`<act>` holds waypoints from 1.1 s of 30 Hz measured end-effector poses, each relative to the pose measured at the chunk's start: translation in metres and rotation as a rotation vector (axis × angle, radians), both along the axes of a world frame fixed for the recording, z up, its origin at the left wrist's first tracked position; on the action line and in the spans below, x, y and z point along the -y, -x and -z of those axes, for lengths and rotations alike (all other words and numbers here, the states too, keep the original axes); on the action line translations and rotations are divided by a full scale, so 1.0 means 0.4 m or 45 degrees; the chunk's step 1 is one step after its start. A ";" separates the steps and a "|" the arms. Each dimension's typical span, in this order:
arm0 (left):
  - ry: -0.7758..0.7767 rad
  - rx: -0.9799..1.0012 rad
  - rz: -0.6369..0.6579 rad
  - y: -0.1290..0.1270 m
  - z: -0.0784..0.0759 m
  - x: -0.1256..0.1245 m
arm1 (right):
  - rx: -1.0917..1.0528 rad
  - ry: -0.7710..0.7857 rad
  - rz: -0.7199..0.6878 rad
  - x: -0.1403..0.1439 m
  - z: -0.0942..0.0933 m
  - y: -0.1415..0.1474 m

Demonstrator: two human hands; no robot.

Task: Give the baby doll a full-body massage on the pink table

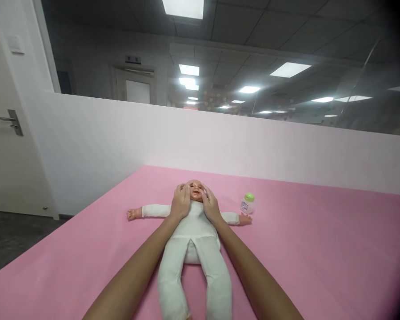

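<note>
Doll (pixel 195 226) head cupped by spread left hand (pixel 181 202) and right hand (pixel 210 205); capped bottle (pixel 247 203) nearby.

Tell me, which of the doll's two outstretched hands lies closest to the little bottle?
The doll's hand on the right of the picture, just below the green-capped bottle. The doll's other hand lies far off on the left side, past both of the person's arms.

Doll (pixel 193 231) flat on the desk (pixel 320 249), head toward the wall (pixel 120 133). Left hand (pixel 181 202) and right hand (pixel 209 203) on either side of its face. Bottle (pixel 247 203) just right of its arm. Door (pixel 3 133) far left.
</note>
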State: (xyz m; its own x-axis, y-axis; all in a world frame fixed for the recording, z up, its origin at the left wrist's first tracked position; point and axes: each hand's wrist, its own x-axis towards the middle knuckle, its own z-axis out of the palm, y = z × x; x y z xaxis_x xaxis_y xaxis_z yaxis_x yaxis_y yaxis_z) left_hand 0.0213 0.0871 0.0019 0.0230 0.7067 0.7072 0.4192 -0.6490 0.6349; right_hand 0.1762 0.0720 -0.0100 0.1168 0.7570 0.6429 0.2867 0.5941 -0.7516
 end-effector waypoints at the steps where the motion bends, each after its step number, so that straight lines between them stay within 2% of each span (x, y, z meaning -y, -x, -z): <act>1: 0.006 0.003 0.001 0.000 0.002 -0.003 | 0.016 -0.019 -0.009 -0.001 0.000 0.000; 8: -0.019 0.049 -0.003 0.002 0.009 -0.016 | -0.056 0.065 0.036 -0.012 0.013 -0.002; 15: 0.057 0.007 0.014 0.004 0.008 -0.010 | 0.038 0.001 0.005 -0.007 0.004 -0.002; 21: 0.004 -0.001 -0.003 0.004 0.004 -0.003 | -0.064 0.093 0.035 -0.001 0.001 0.000; 27: 0.031 -0.039 -0.007 0.006 0.006 -0.006 | 0.042 -0.009 -0.026 -0.009 0.007 -0.004; 33: 0.002 0.006 -0.019 0.003 0.006 -0.006 | -0.053 0.119 0.013 -0.005 0.004 -0.001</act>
